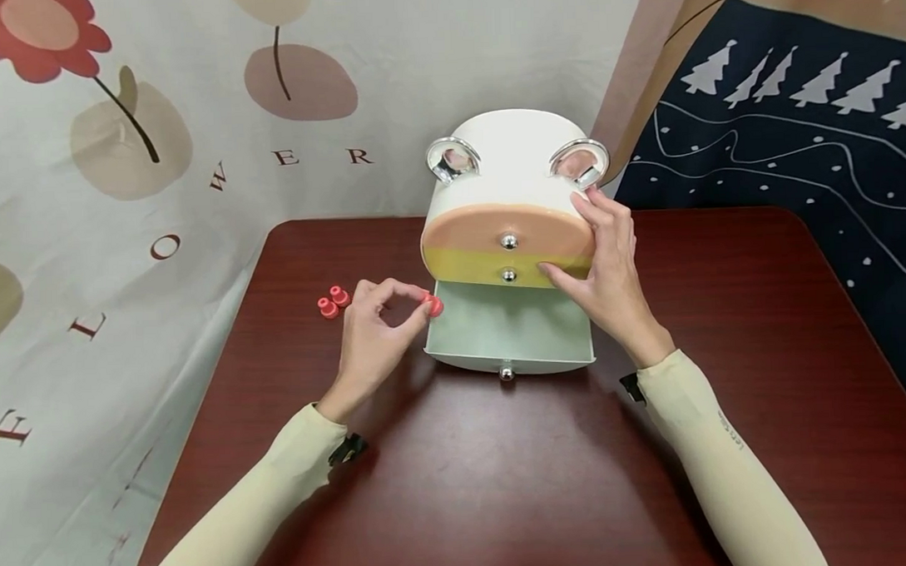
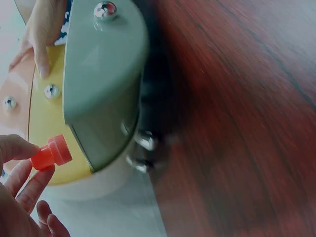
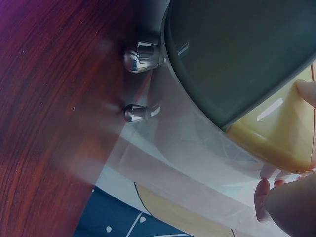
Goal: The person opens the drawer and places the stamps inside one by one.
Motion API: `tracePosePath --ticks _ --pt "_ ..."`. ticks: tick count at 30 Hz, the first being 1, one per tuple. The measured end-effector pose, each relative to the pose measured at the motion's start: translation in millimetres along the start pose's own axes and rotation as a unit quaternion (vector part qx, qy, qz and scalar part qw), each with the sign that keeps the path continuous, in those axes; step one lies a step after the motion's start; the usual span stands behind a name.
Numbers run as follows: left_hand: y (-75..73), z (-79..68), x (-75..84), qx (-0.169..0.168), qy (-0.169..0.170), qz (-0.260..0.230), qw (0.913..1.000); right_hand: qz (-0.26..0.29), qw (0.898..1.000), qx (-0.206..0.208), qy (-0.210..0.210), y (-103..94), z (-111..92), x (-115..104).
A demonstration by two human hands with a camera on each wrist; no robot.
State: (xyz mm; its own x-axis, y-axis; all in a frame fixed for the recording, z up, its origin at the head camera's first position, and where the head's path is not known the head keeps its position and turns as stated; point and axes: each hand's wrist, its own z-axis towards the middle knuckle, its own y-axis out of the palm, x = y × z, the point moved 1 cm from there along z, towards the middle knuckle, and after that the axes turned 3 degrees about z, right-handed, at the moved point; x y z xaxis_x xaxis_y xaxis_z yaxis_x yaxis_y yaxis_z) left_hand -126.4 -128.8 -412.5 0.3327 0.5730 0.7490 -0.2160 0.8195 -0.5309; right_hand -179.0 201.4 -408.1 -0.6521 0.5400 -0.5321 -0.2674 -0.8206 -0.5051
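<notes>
Between thumb and fingertips, my left hand [image 1: 374, 337] pinches a small red toy stamp [image 2: 53, 152], a stubby cylinder with a wider end. It is held beside the left edge of the pulled-out pale green drawer [image 1: 510, 323]. That drawer is the lowest of a white rounded cabinet [image 1: 519, 151] with chrome ears and small feet. Above it, the yellow drawer [image 1: 467, 266] and the orange drawer [image 1: 466, 227] are closed. My right hand [image 1: 613, 269] grips the cabinet's right side, its thumb on the yellow front and its fingers along the white shell.
Two more red toy stamps [image 1: 334, 302] stand on the dark red wooden table [image 1: 490, 481], left of the cabinet. A patterned cloth [image 1: 214, 100] hangs behind and to the left, and a navy cloth [image 1: 778, 155] with white trees hangs at the right.
</notes>
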Motion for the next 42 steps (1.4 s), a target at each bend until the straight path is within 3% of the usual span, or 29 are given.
tracePosePath --ticks 8,14,21,29,35,42 --pt "29.3 6.3 12.9 -0.045 0.029 -0.001 0.9986 -0.002 1.000 0.005 0.000 -2.1 0.0 2.1" --pt "45.0 10.3 13.2 -0.077 0.029 0.005 0.9966 -0.007 1.000 0.004 -0.004 0.9 -0.4 2.8" --pt "56.4 16.9 10.0 -0.109 0.031 0.055 0.9920 -0.006 1.000 0.010 -0.007 1.6 0.2 3.1" --pt "67.8 21.3 12.6 -0.146 0.038 0.143 0.9781 -0.005 1.000 0.008 0.002 2.5 -1.2 3.0" --pt "73.7 22.4 20.7 -0.169 0.085 0.202 0.9610 -0.008 1.000 0.013 -0.003 2.3 -0.7 2.6" --pt "84.8 28.3 26.9 -0.189 0.064 0.243 0.9491 -0.009 1.000 0.008 -0.001 1.8 -1.5 2.8"
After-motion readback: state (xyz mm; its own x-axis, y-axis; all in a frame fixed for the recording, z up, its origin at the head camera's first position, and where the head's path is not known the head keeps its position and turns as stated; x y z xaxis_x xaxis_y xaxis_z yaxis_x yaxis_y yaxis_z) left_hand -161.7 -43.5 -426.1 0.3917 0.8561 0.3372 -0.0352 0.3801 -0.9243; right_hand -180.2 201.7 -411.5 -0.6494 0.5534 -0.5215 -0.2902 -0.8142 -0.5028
